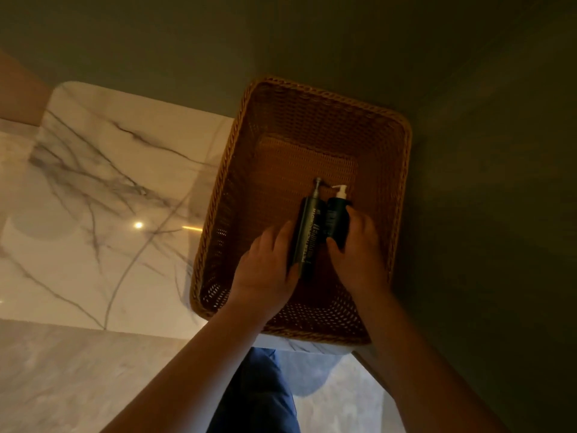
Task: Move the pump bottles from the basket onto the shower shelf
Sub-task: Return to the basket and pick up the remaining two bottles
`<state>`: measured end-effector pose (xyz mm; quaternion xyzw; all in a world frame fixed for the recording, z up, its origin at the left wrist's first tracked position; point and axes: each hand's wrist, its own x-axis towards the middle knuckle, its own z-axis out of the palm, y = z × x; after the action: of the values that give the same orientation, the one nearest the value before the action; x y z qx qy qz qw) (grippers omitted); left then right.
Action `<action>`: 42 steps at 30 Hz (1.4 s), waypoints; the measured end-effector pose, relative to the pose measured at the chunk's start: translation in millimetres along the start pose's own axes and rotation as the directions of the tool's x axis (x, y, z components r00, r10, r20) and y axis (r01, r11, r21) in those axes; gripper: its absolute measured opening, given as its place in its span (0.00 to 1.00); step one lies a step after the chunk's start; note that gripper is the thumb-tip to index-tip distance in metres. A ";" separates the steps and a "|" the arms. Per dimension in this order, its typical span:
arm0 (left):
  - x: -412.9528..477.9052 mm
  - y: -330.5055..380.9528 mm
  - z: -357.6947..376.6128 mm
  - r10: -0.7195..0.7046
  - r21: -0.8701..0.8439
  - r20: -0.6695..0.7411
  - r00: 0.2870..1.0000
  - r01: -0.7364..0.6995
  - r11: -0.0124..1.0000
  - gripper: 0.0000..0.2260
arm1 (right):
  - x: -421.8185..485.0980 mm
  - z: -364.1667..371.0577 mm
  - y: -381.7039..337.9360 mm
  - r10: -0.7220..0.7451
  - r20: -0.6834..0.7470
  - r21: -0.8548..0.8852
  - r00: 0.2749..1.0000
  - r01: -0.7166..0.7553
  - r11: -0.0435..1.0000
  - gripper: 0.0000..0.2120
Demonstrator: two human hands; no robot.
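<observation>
Left hand (265, 264) grips tall dark pump bottle (307, 235), right hand (359, 251) grips short dark pump bottle (337, 220) with white pump; bottles side by side, touching, low inside brown woven basket (312, 98); veined marble surface (109, 182) left of basket

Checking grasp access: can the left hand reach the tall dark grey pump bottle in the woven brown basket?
Likely yes: left hand touches the tall dark grey pump bottle; woven brown basket is open-topped, nothing covers it.
</observation>
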<state>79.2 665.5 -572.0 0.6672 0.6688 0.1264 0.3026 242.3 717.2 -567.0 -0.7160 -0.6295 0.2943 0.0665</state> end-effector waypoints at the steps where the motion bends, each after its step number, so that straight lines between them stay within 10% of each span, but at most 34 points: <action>1: 5.6 -3.2 9.2 0.007 0.004 0.010 1.000 -0.007 1.000 0.30 | 6.7 6.2 5.1 0.007 0.006 0.002 1.000 -0.007 1.000 0.31; 23: 84.1 -28.5 143.6 -0.025 -0.123 0.222 0.975 0.054 0.991 0.39 | 79.4 86.1 76.9 0.082 -0.006 0.030 0.997 -0.082 0.996 0.32; 42: 95.0 -46.7 139.2 -0.249 -0.201 0.077 0.965 0.260 0.945 0.45 | 78.9 113.0 64.4 0.064 -0.004 0.031 0.998 -0.063 0.997 0.35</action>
<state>127.9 721.3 -730.4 0.5426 0.7245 0.1393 0.4016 243.5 747.5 -716.1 -0.7352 -0.6017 0.3043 0.0697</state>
